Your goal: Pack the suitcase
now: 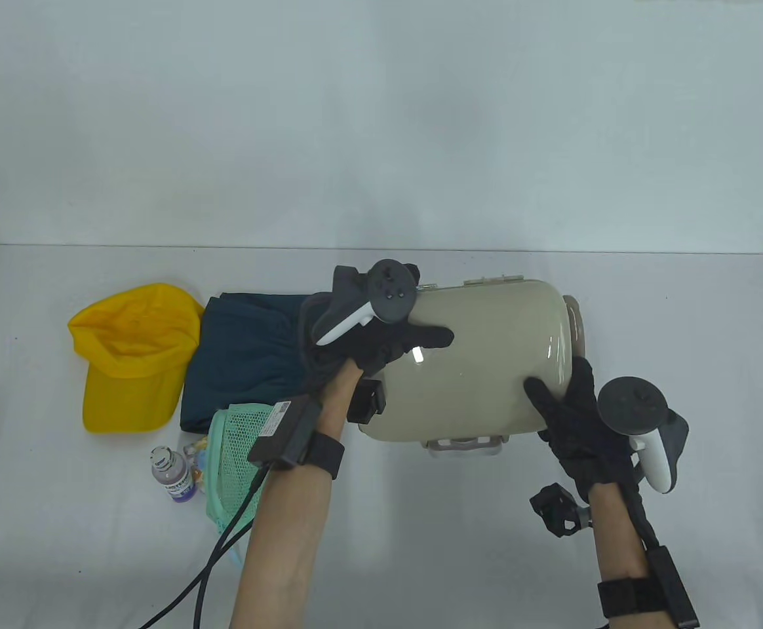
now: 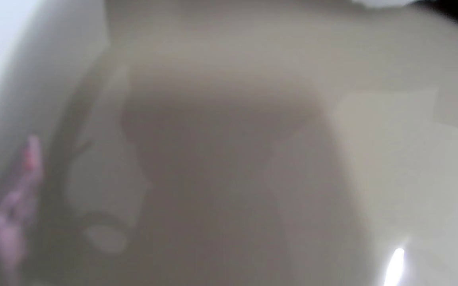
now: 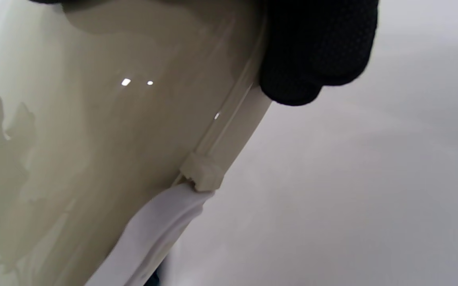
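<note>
A glossy beige hard-shell suitcase (image 1: 480, 360) lies closed on the white desk (image 1: 93, 557), right of centre, its pale handle (image 1: 465, 445) facing the near edge and small hinges along the far edge. The left hand (image 1: 388, 341) lies flat on the lid's left part, fingers spread and straight, thumb pointing right. The right hand (image 1: 575, 419) rests at the lid's near right corner, fingers extended over the shell; the right wrist view shows a gloved fingertip (image 3: 316, 51) touching the rim seam. Left of the case lie a folded dark teal garment (image 1: 244, 354), a yellow cap (image 1: 134, 357), a green mesh pouch (image 1: 234, 452) and a small purple bottle (image 1: 173, 475) whose label is too small to read. No brand shows on the shell.
</note>
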Demonstrator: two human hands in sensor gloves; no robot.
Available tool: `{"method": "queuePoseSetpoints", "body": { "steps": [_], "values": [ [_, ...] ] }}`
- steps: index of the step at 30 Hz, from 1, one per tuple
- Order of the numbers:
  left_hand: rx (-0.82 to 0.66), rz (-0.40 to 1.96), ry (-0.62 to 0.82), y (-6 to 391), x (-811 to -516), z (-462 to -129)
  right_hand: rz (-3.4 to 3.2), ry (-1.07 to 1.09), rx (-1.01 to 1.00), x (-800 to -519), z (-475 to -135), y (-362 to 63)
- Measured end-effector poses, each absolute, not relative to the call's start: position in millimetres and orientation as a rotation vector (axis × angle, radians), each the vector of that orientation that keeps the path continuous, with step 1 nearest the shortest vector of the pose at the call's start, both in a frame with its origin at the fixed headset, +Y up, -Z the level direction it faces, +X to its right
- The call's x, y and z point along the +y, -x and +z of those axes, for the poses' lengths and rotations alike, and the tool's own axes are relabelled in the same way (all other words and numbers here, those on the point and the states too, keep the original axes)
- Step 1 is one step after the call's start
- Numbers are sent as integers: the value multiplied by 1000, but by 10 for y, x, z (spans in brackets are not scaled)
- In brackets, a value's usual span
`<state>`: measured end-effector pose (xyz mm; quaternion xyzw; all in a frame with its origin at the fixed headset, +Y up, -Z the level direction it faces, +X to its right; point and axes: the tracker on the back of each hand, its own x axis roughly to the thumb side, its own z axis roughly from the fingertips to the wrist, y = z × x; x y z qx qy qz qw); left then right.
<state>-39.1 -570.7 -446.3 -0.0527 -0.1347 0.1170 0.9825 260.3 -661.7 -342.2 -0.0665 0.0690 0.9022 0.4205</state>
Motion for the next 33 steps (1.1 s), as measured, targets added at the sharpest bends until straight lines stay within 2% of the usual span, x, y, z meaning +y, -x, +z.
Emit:
{"method": "queuePoseSetpoints", "body": {
  "steps": [3, 14, 26, 33],
  "values": [
    [-239, 218, 178, 299, -5885, -4574, 2224, 197, 246, -6826, -3425, -2625],
    [-155, 191, 455, 134, -6472, -4973, 2179, 296, 450, -7168, -3506, -2669],
    [-92, 330, 719, 205, -6915, -5321, 2250, 316, 456, -7199, -3558, -2613],
    [-96, 332, 697, 204, -6894, -5321, 2276, 329, 452, -7186, -3558, -2611]
  ]
}}
